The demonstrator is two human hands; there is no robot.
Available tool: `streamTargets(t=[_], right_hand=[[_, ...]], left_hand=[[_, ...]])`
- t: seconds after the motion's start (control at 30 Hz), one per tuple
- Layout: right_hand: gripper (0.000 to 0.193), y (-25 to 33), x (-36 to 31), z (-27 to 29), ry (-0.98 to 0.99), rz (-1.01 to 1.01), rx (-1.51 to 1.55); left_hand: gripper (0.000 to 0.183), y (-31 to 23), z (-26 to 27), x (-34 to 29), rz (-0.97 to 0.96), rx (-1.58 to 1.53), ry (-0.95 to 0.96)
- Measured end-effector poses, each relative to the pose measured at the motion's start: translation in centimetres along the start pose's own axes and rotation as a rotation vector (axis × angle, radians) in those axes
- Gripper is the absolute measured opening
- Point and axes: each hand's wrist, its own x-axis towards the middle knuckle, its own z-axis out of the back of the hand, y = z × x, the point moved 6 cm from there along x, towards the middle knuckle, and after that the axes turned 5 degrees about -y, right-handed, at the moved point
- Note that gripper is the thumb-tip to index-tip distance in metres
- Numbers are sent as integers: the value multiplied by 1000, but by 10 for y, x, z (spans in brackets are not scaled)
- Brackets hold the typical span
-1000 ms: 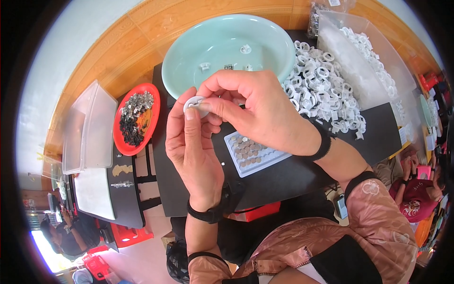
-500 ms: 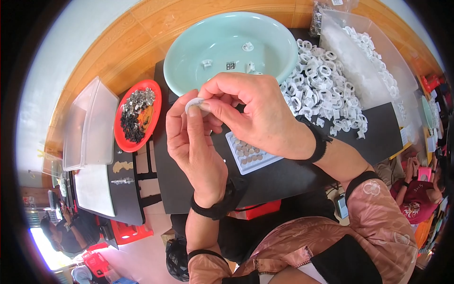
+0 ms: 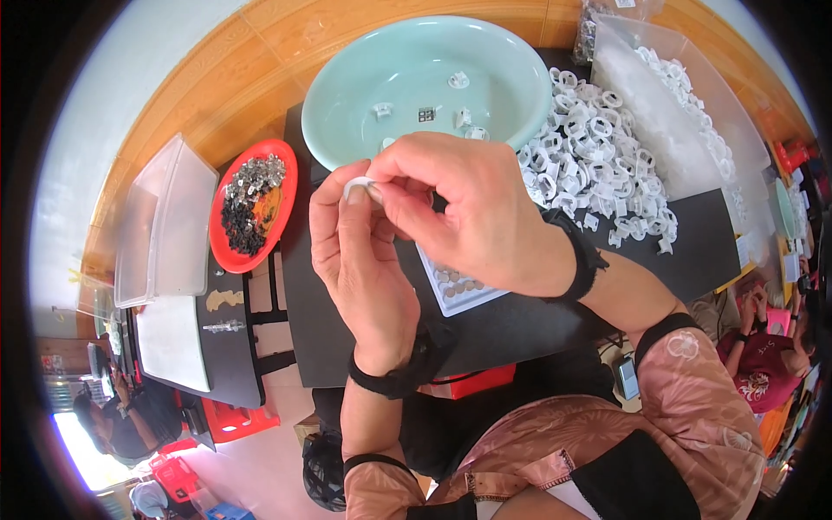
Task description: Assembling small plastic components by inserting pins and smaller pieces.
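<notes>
Between the fingertips of my left hand point(image 3: 368, 282) is a small white round plastic part point(image 3: 357, 183), seen mostly at its edge. My right hand point(image 3: 472, 204) has its thumb and forefinger pinched against the right side of that part; whether a smaller piece sits in the pinch is hidden. Both hands are closed and held up over the table, just in front of a pale green basin point(image 3: 347, 82). Partly covered by my right hand, a light tray point(image 3: 468, 305) holds several small round brownish discs point(image 3: 458, 283).
White ring-shaped parts point(image 3: 598, 147) lie heaped right of the basin, beside a clear bin point(image 3: 719, 95) of more. At left stand a red plate point(image 3: 227, 247) of metal and black bits and a clear box point(image 3: 165, 225). Other people point(image 3: 763, 355) sit at the far right and far left.
My right hand has turned slightly and closed further over the white part, covering more of it and of the tray. The view has shifted a little.
</notes>
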Motion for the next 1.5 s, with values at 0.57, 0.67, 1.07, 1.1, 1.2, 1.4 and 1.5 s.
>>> streamTargets(t=[0.57, 0.67, 1.07, 1.1, 1.2, 1.4, 1.5], right_hand=[[12, -24, 3, -3, 153, -362, 278], [11, -28, 6, -3, 193, -345, 258], [13, -28, 9, -1, 100, -308, 292], [13, -29, 9, 0, 99, -309, 291], [12, -36, 6, -2, 98, -410, 410], [13, -41, 5, -1, 79, -451, 468], [14, -31, 10, 3, 70, -291, 255]], left_hand=[[33, -1, -4, 2, -43, 150, 32], [33, 2, -4, 2, -13, 117, 40], [33, 2, -5, 2, 2, 95, 54], [33, 3, -5, 3, 1, 91, 56], [34, 1, -7, 3, 5, 81, 53], [36, 3, -7, 4, 8, 82, 90], [37, 1, -8, 3, -1, 82, 79]])
